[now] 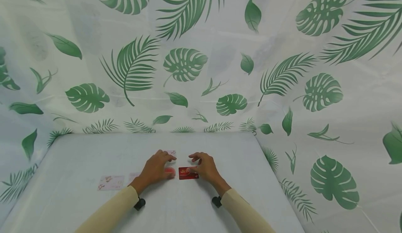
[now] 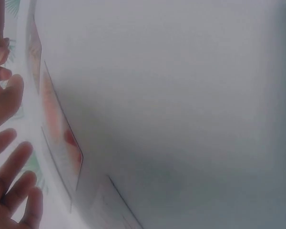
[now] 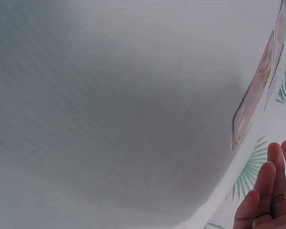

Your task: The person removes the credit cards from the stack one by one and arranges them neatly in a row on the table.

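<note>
My left hand [image 1: 156,169] is over the middle of the white table, partly covering a red card [image 1: 170,170]. Its thumb overlaps that card, and the fingers reach forward, loosely bent. Beside it, a dark red card marked VIP [image 1: 183,173] lies flat on the cloth. The right hand [image 1: 206,168] hovers at this card's right side, thumb across its face and fingers relaxed. In the left wrist view, the left fingers [image 2: 16,186] spread apart beside cards on the table. Relaxed right fingers [image 3: 267,186] show in the right wrist view, near a card [image 3: 252,98] lying flat.
A pale pink card [image 1: 110,183] lies at the left, and another pale card [image 1: 133,177] is partly hidden by the left arm. Beyond the left fingers is a further pale card [image 1: 172,152]. Leaf-printed curtains [image 1: 201,69] enclose the white table [image 1: 232,149].
</note>
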`<action>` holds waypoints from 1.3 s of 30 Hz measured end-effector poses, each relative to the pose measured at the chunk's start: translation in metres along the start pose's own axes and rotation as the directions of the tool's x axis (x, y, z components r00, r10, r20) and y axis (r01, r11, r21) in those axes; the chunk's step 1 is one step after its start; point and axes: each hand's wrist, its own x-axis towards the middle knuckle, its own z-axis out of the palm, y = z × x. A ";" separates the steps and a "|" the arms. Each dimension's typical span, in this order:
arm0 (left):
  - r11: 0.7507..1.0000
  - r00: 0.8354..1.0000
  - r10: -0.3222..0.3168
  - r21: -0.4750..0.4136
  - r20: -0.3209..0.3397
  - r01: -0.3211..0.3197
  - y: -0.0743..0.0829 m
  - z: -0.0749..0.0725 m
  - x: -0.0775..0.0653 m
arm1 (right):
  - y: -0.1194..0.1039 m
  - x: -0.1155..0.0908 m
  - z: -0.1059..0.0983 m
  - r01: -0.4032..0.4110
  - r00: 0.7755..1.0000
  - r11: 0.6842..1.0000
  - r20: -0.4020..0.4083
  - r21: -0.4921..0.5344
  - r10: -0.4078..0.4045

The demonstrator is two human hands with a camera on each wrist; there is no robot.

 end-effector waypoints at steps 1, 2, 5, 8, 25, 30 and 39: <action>1.000 1.000 -0.001 0.000 0.001 0.001 -0.001 0.000 0.000 | 0.000 0.001 0.000 -0.007 1.000 1.000 0.001 0.002 0.007; 1.000 1.000 -0.002 -0.002 0.002 0.002 -0.002 -0.001 0.000 | 0.000 0.002 0.001 -0.008 1.000 1.000 0.003 0.004 0.008; 1.000 1.000 -0.012 0.000 0.004 0.012 -0.004 -0.001 -0.001 | 0.000 0.004 0.002 -0.010 1.000 1.000 0.003 0.013 0.010; 1.000 1.000 -0.026 0.004 0.004 0.026 -0.006 -0.002 -0.001 | -0.001 0.005 0.002 -0.005 1.000 1.000 0.000 0.018 0.005; 0.990 0.990 -0.135 0.035 0.035 0.134 -0.013 -0.011 0.000 | -0.009 0.013 0.008 -0.017 1.000 0.999 -0.010 0.050 0.018; 0.989 0.990 -0.141 0.048 0.022 0.140 -0.016 -0.013 -0.001 | -0.011 0.017 0.013 -0.028 1.000 0.999 -0.012 0.028 0.028; 0.988 0.990 -0.138 0.072 -0.007 0.138 -0.031 -0.015 0.001 | -0.017 0.022 0.019 -0.029 1.000 0.999 0.000 0.027 0.029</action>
